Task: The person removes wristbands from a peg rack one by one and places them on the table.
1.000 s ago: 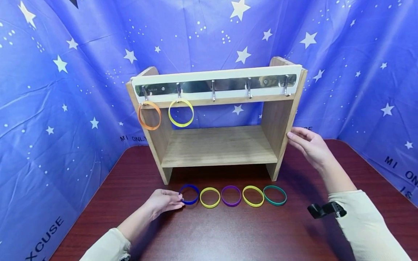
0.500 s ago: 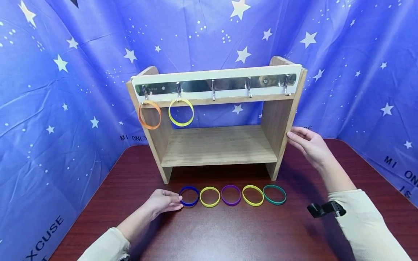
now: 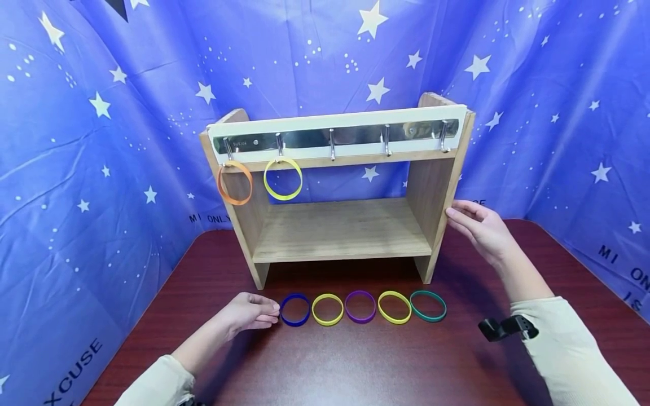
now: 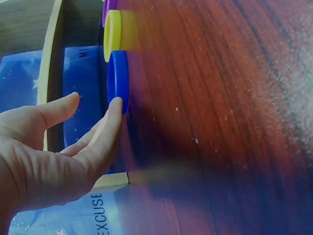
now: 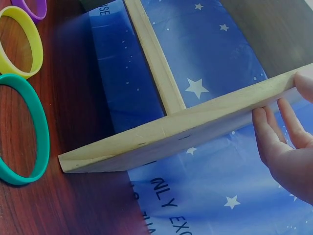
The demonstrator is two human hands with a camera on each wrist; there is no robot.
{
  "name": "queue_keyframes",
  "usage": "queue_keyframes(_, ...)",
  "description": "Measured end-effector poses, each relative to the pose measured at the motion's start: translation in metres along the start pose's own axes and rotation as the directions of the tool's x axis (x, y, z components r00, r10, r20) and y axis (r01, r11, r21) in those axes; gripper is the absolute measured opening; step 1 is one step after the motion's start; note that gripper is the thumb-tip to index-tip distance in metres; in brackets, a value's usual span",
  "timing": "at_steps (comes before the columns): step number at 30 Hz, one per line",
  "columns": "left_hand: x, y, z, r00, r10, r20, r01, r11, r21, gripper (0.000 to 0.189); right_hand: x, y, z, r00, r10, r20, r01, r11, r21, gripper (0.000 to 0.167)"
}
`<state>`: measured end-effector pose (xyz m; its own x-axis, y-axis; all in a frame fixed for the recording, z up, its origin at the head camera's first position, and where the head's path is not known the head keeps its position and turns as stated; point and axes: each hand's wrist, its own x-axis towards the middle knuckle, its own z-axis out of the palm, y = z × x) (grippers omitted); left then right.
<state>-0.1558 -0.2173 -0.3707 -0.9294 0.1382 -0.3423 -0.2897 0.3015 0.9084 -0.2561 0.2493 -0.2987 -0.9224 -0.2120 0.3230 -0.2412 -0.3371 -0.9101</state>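
In the head view, my left hand (image 3: 253,311) is just left of a blue wristband (image 3: 295,310) lying on the table. The left wrist view shows my thumb spread from the fingers and a fingertip (image 4: 117,104) right at the edge of that blue band. My right hand (image 3: 479,228) touches the right side panel of a wooden shelf (image 3: 342,228), thumb at its front edge and fingers (image 5: 266,129) on the outer face. An orange wristband (image 3: 235,184) and a yellow wristband (image 3: 282,179) hang from the two leftmost hooks of a metal rail (image 3: 304,138).
Right of the blue band, a yellow band (image 3: 328,309), a purple band (image 3: 360,307), another yellow band (image 3: 394,307) and a green band (image 3: 428,306) lie in a row on the dark red table (image 3: 335,366). A starry blue curtain (image 3: 325,67) surrounds the table.
My left hand has let go of the blue wristband, which was tilted in its fingers and now lies flat, and has drawn slightly left. The right hand stays on the shelf's side.
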Motion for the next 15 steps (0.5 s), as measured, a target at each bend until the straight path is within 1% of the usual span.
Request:
queue_keyframes(2, 0.0, 0.001, -0.001, 1.0, 0.018, -0.012, -0.018, 1.0, 0.014, 0.039, 0.0, 0.0, 0.0, 1.0, 0.0, -0.002, 0.0, 1.0, -0.001, 0.025)
queue_keyframes(5, 0.0, 0.004, -0.002, 0.998, 0.051, -0.039, -0.051, 0.999, 0.005, 0.04, 0.0, 0.0, 0.0, 1.0, -0.002, -0.003, 0.002, 1.0, 0.004, 0.025)
queue_keyframes(10, 0.003, 0.011, -0.002, 0.995, 0.079, -0.068, -0.083, 0.995, -0.049, 0.039, 0.001, -0.001, 0.0, 1.0, -0.006, -0.002, 0.006, 1.0, 0.01, 0.025)
queue_keyframes(15, 0.006, 0.023, -0.002, 0.991, 0.1, -0.085, -0.107, 0.991, -0.078, 0.04, 0.001, 0.0, -0.001, 1.0, -0.006, 0.0, 0.006, 1.0, 0.014, 0.026)
